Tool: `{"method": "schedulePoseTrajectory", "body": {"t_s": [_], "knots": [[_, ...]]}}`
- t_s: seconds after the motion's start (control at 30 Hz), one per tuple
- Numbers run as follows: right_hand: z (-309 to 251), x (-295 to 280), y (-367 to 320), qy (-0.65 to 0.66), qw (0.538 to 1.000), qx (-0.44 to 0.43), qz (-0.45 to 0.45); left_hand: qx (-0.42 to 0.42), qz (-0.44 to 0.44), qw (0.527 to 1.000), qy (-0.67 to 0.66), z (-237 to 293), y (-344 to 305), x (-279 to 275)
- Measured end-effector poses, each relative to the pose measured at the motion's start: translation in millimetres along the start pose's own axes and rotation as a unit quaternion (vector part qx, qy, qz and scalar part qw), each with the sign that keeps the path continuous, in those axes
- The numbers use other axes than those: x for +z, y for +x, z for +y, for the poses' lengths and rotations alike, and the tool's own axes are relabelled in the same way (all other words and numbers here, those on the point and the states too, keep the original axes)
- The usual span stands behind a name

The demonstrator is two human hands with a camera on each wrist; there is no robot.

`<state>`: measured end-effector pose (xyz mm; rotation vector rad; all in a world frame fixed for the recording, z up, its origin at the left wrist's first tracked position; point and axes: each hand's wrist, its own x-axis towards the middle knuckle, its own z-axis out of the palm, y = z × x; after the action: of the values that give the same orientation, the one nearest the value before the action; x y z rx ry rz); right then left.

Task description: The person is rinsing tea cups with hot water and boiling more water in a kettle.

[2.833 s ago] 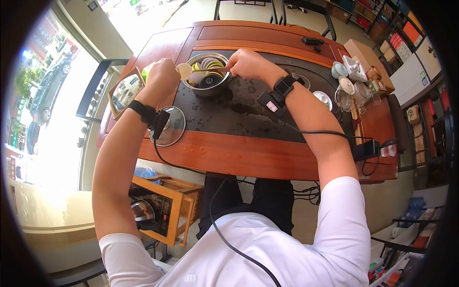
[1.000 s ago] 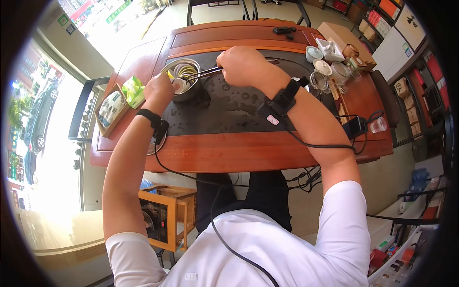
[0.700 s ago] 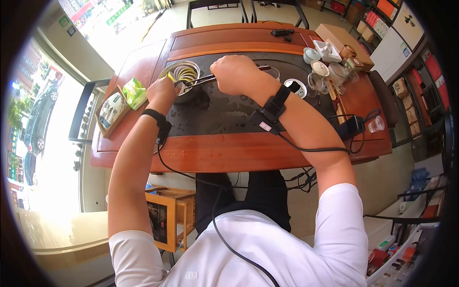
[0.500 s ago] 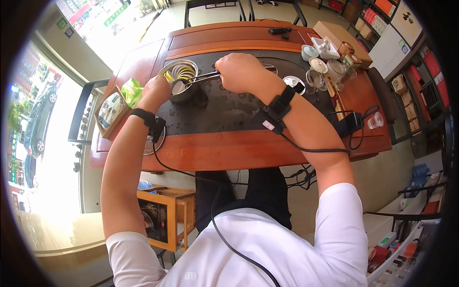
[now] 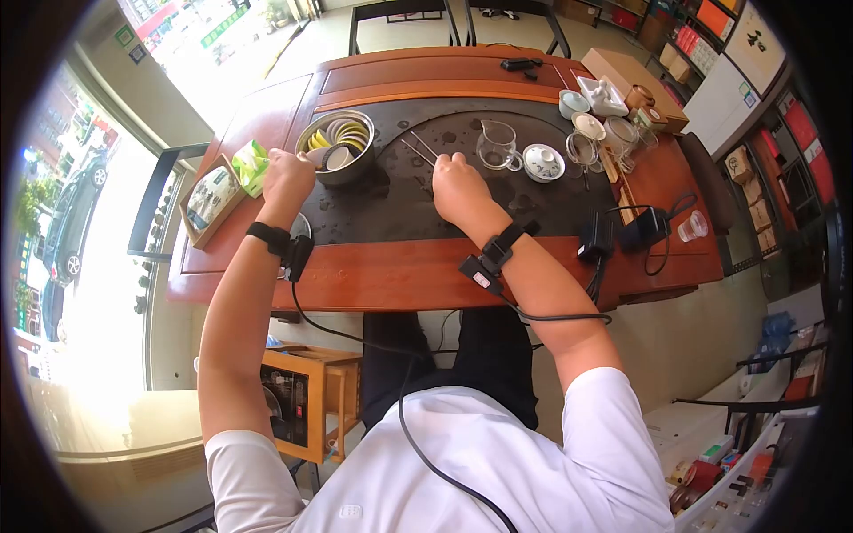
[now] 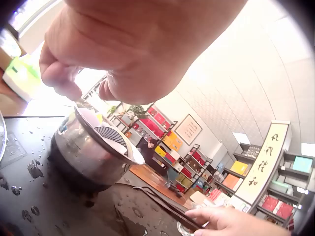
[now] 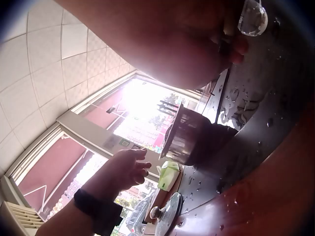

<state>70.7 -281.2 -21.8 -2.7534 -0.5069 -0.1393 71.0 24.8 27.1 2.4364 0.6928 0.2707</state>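
Note:
The metal pot (image 5: 348,177) holds stacked pale and yellow-green cups, with a white cup (image 5: 338,159) near its front rim. By the pot's left edge is my left hand (image 5: 289,178), its fingers relaxed and slightly bent, with nothing visible in them in the right wrist view (image 7: 125,169). In the left wrist view it hovers over the pot (image 6: 91,157). My right hand (image 5: 462,191) grips metal tongs (image 5: 420,149) over the dark tray, right of the pot; their tips are parted with nothing between them.
A glass pitcher (image 5: 497,147) and a white lidded bowl (image 5: 543,163) stand right of the tongs. Cups and jars crowd the table's right side. Near the left edge lie a green packet (image 5: 251,167) and a framed box (image 5: 210,202). A glass lid (image 7: 170,214) lies in front of the pot.
My right hand has moved away from the pot, rightward and nearer my body, with the tongs. The white cup no longer has the tongs at it. My left hand has shifted slightly left.

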Motion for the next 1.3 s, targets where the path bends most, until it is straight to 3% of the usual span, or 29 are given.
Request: {"method": "schedulePoseTrajectory", "body": {"t_s": [0.07, 0.17, 0.43, 0.53, 0.6, 0.67, 0.7, 0.77, 0.97, 1.1, 1.2, 1.3], "knots": [[1, 12, 4, -0.015, 1.000, 0.000, -0.005, -0.135, -0.176, 0.972, -0.083, -8, 6, -9], [1, 23, 14, -0.036, 0.999, -0.004, -0.007, -0.144, -0.278, 0.894, -0.321, -29, 7, -1], [10, 38, 37, -0.114, 0.992, -0.013, -0.042, -0.210, -0.300, 0.799, -0.478, -17, 8, 2], [1, 38, 52, -0.079, 0.992, -0.081, 0.059, -0.247, -0.296, 0.757, -0.527, -17, 13, 6], [-14, 41, 75, 0.110, 0.989, -0.071, 0.067, -0.232, -0.298, 0.741, -0.555, -19, 15, 13], [-29, 56, 105, 0.264, 0.958, -0.054, 0.097, -0.226, -0.292, 0.719, -0.588, -14, 9, 14], [-38, 52, 114, 0.360, 0.933, -0.013, 0.015, -0.227, -0.290, 0.713, -0.597, -13, 7, 14], [-56, 38, 124, 0.526, 0.834, 0.070, -0.153, -0.230, -0.285, 0.698, -0.615, -15, 6, 16], [-60, 47, 129, 0.489, 0.858, 0.034, -0.151, -0.181, -0.271, 0.706, -0.628, -16, -11, 23], [-69, 15, 101, 0.493, 0.860, 0.037, -0.125, -0.161, -0.249, 0.721, -0.626, -4, -41, 0], [-82, -11, 71, 0.482, 0.869, -0.009, -0.106, -0.140, -0.210, 0.735, -0.629, 5, -81, -33], [-104, -38, 35, 0.485, 0.861, -0.050, -0.146, -0.125, -0.177, 0.749, -0.626, -7, -125, -66]]}}
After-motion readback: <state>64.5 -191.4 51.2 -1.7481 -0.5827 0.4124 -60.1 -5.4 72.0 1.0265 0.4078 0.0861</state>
